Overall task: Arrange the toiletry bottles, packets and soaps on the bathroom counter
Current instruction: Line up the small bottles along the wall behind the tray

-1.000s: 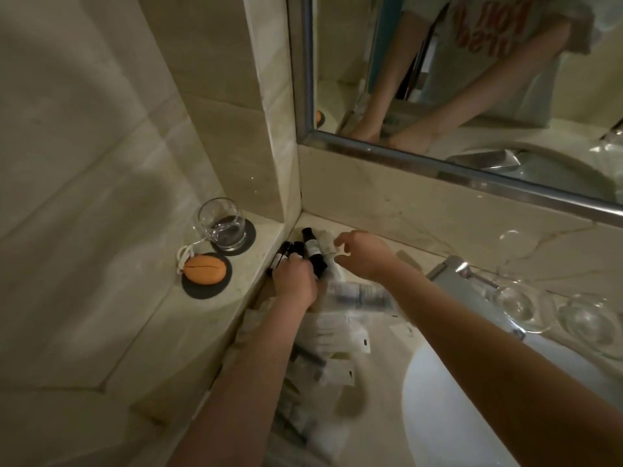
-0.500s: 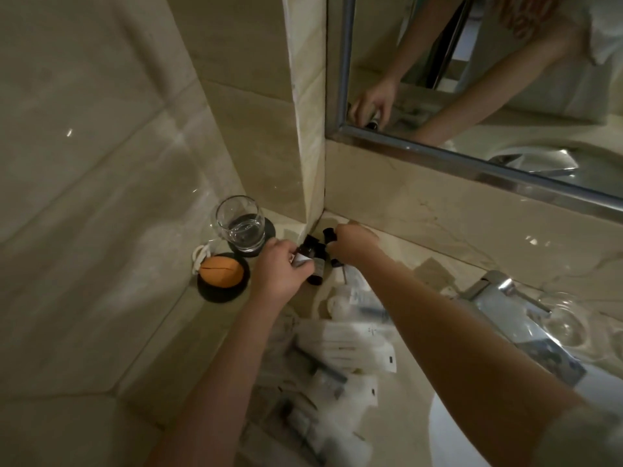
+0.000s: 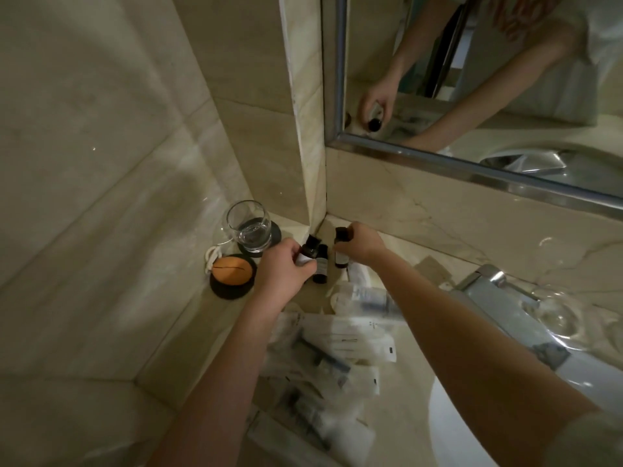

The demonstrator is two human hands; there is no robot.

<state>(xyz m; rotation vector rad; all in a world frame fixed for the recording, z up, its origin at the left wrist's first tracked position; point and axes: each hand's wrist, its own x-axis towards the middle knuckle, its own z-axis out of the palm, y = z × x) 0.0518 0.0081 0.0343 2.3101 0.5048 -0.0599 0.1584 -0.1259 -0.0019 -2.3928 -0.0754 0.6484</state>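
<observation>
Three small dark toiletry bottles with black caps stand in the back corner of the counter. My left hand (image 3: 286,267) grips the leftmost bottle (image 3: 310,248) by its label. A middle bottle (image 3: 321,268) stands upright just right of that hand. My right hand (image 3: 362,246) is closed around the right bottle (image 3: 340,251), near the wall under the mirror. An orange soap (image 3: 232,270) with a white cord lies on a black dish on the raised ledge at left. Several white packets (image 3: 357,338) lie scattered on the counter below my hands.
A drinking glass (image 3: 248,227) stands on a black coaster beside the soap. A chrome tap (image 3: 505,298) and the white basin (image 3: 472,429) are at right, with clear glass dishes (image 3: 556,315) behind. The mirror (image 3: 488,79) hangs above the back wall.
My view has shifted closer to the corner. Both hands have moved from the packets onto the bottles, and the bottles now stand a little apart and upright.
</observation>
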